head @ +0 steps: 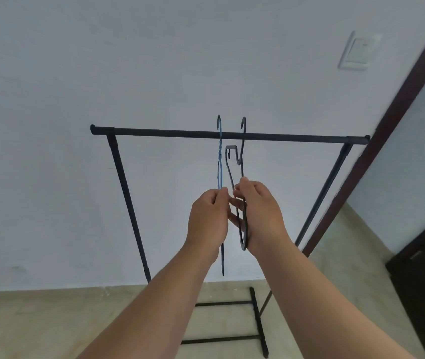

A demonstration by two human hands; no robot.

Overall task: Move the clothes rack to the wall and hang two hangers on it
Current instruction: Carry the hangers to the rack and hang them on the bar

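Two hangers are in your hands: your left hand (207,218) has its fingers pinched on the blue hanger (220,182), and your right hand (260,216) has its fingers clenched around the black hanger (242,161). Both hooks rise above the top bar of the clothes rack (170,133) near its middle, side by side; whether either hook bears on the bar cannot be told. The rack stands just in front of the white wall (154,60), feet on the floor (50,320), beside the dark door frame (397,115).
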